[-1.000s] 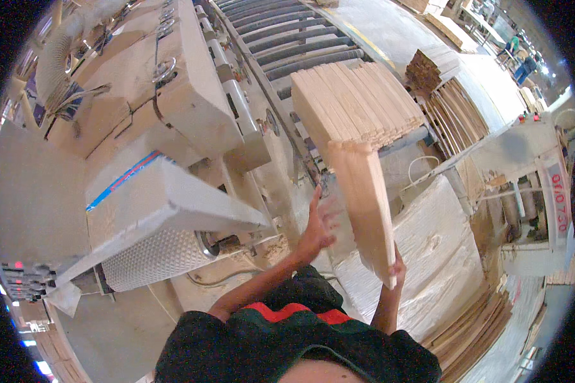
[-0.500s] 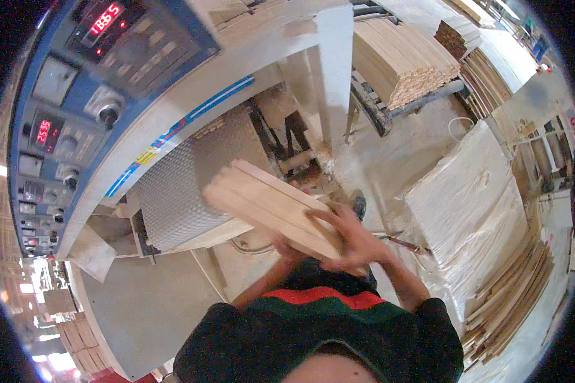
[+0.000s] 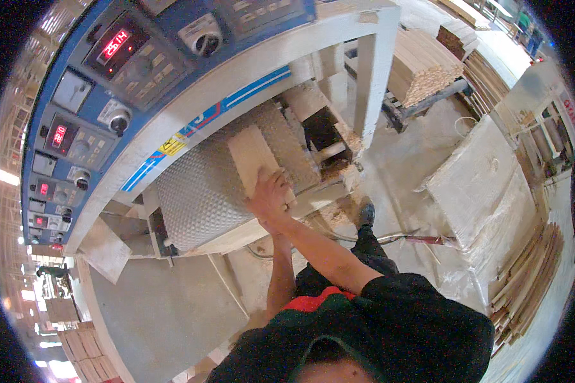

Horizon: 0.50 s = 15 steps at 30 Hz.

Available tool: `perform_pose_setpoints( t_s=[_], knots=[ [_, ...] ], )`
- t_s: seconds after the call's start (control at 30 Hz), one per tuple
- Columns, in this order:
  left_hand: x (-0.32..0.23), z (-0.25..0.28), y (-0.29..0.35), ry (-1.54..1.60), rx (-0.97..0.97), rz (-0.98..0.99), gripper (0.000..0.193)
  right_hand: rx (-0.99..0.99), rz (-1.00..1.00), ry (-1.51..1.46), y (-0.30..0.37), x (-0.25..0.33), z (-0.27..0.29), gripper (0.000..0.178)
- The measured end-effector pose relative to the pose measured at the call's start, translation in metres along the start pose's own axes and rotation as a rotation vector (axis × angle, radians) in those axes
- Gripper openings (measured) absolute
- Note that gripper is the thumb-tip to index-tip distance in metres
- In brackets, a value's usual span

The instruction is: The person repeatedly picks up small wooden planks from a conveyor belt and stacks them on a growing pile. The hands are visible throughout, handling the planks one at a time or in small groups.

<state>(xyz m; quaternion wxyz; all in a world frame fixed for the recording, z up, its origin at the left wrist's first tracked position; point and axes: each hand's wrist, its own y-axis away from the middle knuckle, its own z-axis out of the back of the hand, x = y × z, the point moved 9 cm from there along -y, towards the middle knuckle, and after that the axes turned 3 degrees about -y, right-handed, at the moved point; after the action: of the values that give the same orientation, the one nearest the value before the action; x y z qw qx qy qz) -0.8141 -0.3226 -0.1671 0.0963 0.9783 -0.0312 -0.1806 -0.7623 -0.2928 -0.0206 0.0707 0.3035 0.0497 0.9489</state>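
A pale wooden board piece (image 3: 248, 153) lies lengthwise on the dimpled grey feed bed (image 3: 195, 201) of a machine, its far part under the machine's front beam. My right hand (image 3: 271, 193) is on the board's near end, fingers bent over its top and edge. My left hand (image 3: 272, 225) is close below the right one, at the near edge of the bed. The right wrist hides most of it, so its fingers do not show.
A blue control panel (image 3: 96, 105) with red displays and knobs stands at the left above the beam (image 3: 236, 83). Stacked wood strips (image 3: 421, 70) rest at the far right. Thin slats (image 3: 524, 287) lie at the right, near a covered pale block (image 3: 479, 185). A hose (image 3: 345, 239) crosses the floor.
The wood, held in both hands before my body, has gone forward onto the feed bed. Both hands moved forward with it; my right arm now reaches across leftward. The view has shifted toward the machine.
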Motion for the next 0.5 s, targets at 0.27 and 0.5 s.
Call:
perform_pose_setpoints(
  t_s=[0.27,0.5],
  knots=[
    [0.001,0.027,0.007,0.097,-0.044,-0.048,0.058,-0.140,-0.019,0.071,-0.016,0.009,-0.037,0.104],
    [-0.009,0.048,-0.011,0.093,-0.063,-0.066,0.050,-0.153,0.084,-0.056,-0.038,0.017,-0.055,0.100]
  ],
)
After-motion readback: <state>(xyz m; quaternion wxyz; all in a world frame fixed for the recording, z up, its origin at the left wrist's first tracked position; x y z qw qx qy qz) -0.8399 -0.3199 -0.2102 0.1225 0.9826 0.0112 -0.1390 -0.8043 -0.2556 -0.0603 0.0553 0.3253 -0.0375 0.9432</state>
